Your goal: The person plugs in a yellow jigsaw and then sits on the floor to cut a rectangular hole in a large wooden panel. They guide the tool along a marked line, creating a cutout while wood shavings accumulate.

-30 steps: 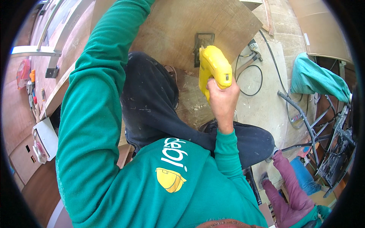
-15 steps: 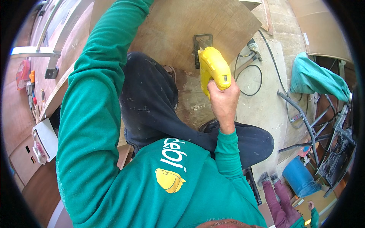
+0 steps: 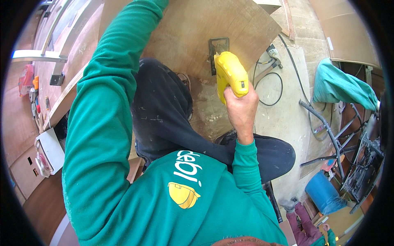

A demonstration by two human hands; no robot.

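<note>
My right hand (image 3: 243, 108) is wrapped round the rear grip of a yellow jigsaw (image 3: 232, 74). The saw's dark metal base plate (image 3: 212, 49) rests on a large brown plywood panel (image 3: 180, 30), close to its near edge. My left arm, in a green sleeve (image 3: 107, 82), reaches up over the panel's left side. It leaves the picture at the top, so my left hand is out of sight. The blade is hidden beneath the saw and the panel.
A black cable (image 3: 281, 88) loops on the floor right of the saw, by a socket block (image 3: 273, 52). Further right stand a folded metal frame (image 3: 328, 127) and a blue bucket (image 3: 324, 192). A metal ladder (image 3: 45, 55) is at left. Another person's legs (image 3: 305, 225) show at lower right.
The jigsaw and my right hand have hardly moved. My left arm has shifted slightly to the right. At lower right the other person has moved a little downward.
</note>
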